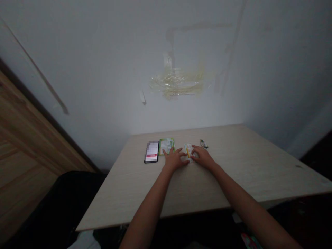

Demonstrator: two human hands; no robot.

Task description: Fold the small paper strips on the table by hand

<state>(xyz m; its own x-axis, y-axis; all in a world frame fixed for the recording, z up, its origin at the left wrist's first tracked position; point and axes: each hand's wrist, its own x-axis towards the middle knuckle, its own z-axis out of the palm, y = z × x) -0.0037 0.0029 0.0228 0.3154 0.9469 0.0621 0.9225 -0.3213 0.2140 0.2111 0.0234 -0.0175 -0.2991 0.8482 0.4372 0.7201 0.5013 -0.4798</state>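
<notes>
A small printed sheet [188,149], white with a yellow strip, lies on the table between my hands. My left hand [175,159] rests with its fingers spread, the fingertips on its right side at the sheet's left edge. Its thumb side overlaps the lower edge of a green-and-white packet [166,145]. My right hand [203,156] has its fingers curled and closed on the sheet's right edge. Fine print on the sheet is too small to read.
A phone [152,152] with a lit screen lies left of the packet. Beyond my right hand is a small dark torn wrapper [203,143]. The pale wooden table [246,155] meets a wall [109,69] marked with old tape [181,83]. A wooden panel [31,138] stands at the left.
</notes>
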